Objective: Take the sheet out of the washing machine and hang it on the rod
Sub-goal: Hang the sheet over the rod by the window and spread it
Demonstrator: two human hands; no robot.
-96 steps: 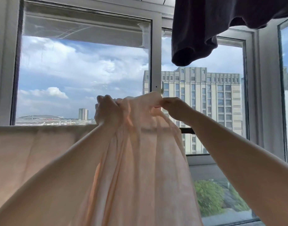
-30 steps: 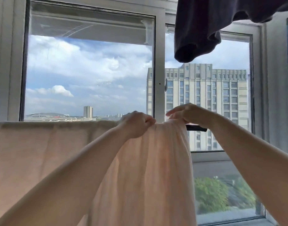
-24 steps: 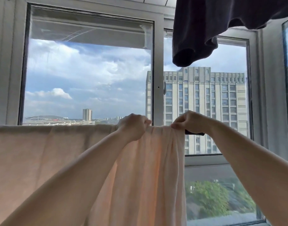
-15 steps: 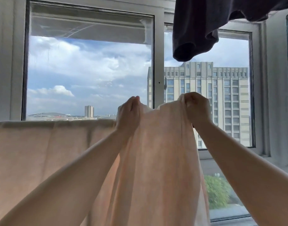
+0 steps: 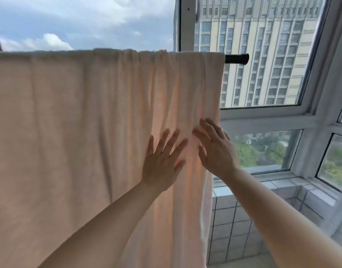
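Window (image 5: 263,74) behind, sheet (image 5: 88,132) draped lengthwise along horizontal rod (image 5: 236,58)

Rod (image 5: 236,58): only the dark right end shows, the rest is hidden under the sheet (image 5: 88,132). Sheet runs off the left and bottom edges, so its full width and hem can't be seen. Left of the rod end, the window frame's lower part sits behind the sheet. Palms of the left hand (image 5: 162,163) and right hand (image 5: 216,149) face away, so contact with the cloth can't be confirmed. Both forearms are cut by the bottom edge. Trees below the rod end are blurred.
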